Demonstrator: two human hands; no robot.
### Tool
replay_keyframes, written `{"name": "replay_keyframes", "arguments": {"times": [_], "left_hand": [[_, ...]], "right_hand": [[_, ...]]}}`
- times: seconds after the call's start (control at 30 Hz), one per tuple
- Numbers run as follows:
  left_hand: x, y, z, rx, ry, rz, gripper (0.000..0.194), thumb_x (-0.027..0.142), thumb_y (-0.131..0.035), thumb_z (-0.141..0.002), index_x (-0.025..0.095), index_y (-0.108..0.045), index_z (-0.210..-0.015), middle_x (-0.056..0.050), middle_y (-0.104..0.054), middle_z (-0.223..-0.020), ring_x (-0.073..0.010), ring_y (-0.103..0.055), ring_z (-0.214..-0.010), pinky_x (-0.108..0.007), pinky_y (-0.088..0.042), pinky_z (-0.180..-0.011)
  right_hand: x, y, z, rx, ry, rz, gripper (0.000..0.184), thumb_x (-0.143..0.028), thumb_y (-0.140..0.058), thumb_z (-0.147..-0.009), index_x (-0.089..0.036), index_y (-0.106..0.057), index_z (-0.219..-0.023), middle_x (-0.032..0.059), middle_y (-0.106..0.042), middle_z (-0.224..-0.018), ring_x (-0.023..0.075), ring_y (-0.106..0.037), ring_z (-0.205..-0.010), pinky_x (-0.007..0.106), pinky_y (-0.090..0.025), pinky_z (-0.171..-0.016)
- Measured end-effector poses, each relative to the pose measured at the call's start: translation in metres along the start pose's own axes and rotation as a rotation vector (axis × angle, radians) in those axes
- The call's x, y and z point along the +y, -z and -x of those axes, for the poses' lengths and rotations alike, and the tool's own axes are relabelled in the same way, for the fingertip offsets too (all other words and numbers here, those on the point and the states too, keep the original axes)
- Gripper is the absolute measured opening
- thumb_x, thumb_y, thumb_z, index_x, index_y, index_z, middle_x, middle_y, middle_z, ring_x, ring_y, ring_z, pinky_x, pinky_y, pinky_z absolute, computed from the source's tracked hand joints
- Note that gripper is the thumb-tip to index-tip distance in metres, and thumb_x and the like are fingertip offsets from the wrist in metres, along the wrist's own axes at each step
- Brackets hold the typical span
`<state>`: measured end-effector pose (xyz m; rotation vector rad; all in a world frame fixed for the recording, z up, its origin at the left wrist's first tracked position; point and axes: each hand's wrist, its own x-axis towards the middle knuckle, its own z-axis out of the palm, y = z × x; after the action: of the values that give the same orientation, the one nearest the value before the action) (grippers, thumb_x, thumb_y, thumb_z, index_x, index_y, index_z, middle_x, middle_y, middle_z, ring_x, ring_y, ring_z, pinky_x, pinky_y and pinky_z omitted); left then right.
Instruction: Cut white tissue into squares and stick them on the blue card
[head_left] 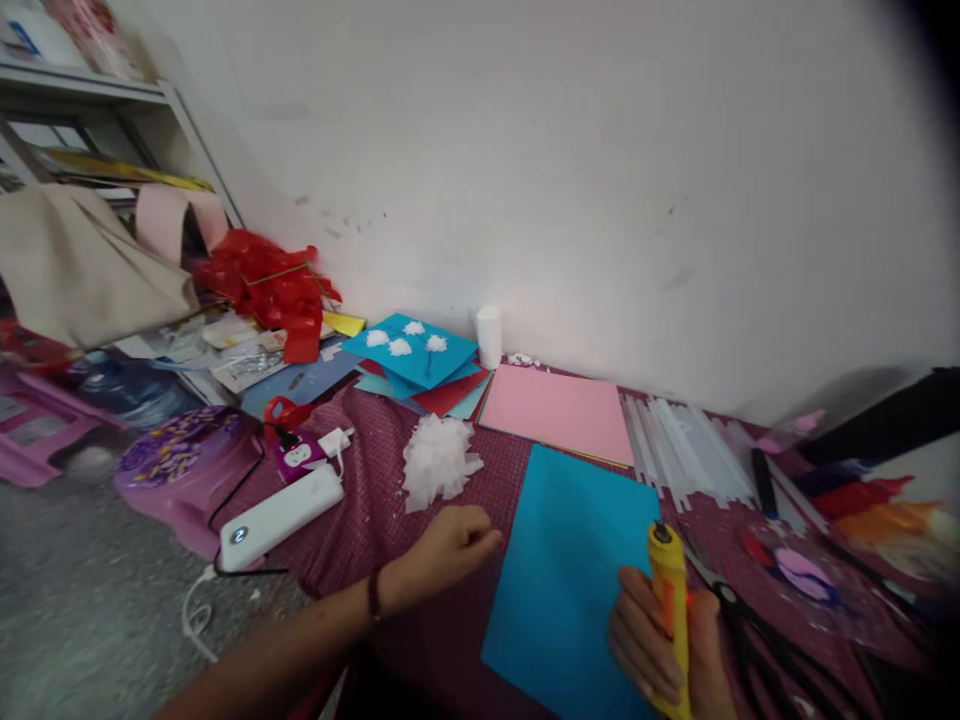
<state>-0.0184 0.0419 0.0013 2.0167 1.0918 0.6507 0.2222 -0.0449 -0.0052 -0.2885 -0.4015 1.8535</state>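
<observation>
My left hand (459, 545) is closed, with its curled fingers turned away, over the cloth left of a blue sheet (577, 570). Whatever it may hold is hidden. Just beyond it lies a heap of white tissue pieces (439, 460). My right hand (652, 630) is wrapped around a yellow hot glue gun (669, 600), held upright above the sheet's right edge; a small red light glows on its side. Black-handled scissors (727, 600) lie to the right of that hand.
Behind are a pink paper stack (556, 410), blue card with white tufts (412, 365) and a white cylinder (490, 337). Translucent glue sticks (686, 450) lie at right. A white power strip (281, 518) with cables sits at the left table edge, near a pink stool (180, 450).
</observation>
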Motion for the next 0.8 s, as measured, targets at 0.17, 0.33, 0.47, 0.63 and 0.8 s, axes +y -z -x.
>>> {"name": "replay_keyframes", "arguments": {"times": [0.17, 0.33, 0.47, 0.63, 0.8], "left_hand": [[-0.021, 0.023, 0.021, 0.095, 0.150, -0.023, 0.035, 0.041, -0.033, -0.090, 0.021, -0.029, -0.061, 0.004, -0.033, -0.060, -0.0120, -0.029, -0.057, -0.025, -0.024, -0.053], [-0.028, 0.022, 0.033, 0.244, 0.176, -0.023, 0.035, 0.045, -0.031, -0.089, 0.022, -0.032, -0.063, 0.002, -0.038, -0.063, -0.0141, -0.035, -0.060, -0.027, -0.030, -0.058], [-0.012, 0.017, 0.014, 0.217, 0.092, 0.039, 0.038, 0.047, -0.034, -0.088, 0.022, -0.029, -0.060, 0.004, -0.033, -0.059, -0.0130, -0.032, -0.056, -0.026, -0.028, -0.055], [0.034, 0.001, -0.031, 0.037, -0.054, 0.245, 0.036, 0.041, -0.043, -0.087, 0.020, -0.034, -0.059, 0.005, -0.034, -0.058, -0.0110, -0.033, -0.055, -0.024, -0.028, -0.053], [0.064, -0.023, -0.073, -0.039, -0.177, 0.269, 0.015, 0.025, -0.046, -0.086, 0.017, -0.057, -0.088, 0.001, -0.057, -0.070, -0.0120, -0.052, -0.064, -0.022, -0.040, -0.059]], "right_hand": [[0.006, 0.008, 0.001, -0.036, 0.025, 0.084, 0.053, -0.070, -0.044, -0.080, -0.020, -0.058, -0.069, -0.0114, -0.027, -0.039, 0.0052, -0.014, -0.030, 0.018, -0.034, -0.036], [0.012, 0.018, -0.007, -0.081, 0.043, 0.060, 0.052, -0.068, -0.042, -0.083, -0.019, -0.058, -0.073, -0.0112, -0.033, -0.041, 0.0038, -0.014, -0.029, 0.017, -0.036, -0.038], [0.014, 0.022, -0.015, -0.131, 0.048, 0.039, 0.054, -0.067, -0.037, -0.086, -0.019, -0.057, -0.074, -0.0105, -0.035, -0.042, 0.0037, -0.016, -0.029, 0.016, -0.038, -0.038], [0.015, 0.026, -0.022, -0.150, 0.076, 0.017, 0.054, -0.067, -0.035, -0.087, -0.019, -0.058, -0.076, -0.0099, -0.038, -0.042, 0.0042, -0.018, -0.028, 0.017, -0.041, -0.038], [0.013, 0.025, -0.025, -0.144, 0.098, -0.016, 0.057, -0.070, -0.031, -0.087, -0.020, -0.054, -0.071, -0.0098, -0.038, -0.038, 0.0049, -0.018, -0.026, 0.018, -0.039, -0.035]]}}
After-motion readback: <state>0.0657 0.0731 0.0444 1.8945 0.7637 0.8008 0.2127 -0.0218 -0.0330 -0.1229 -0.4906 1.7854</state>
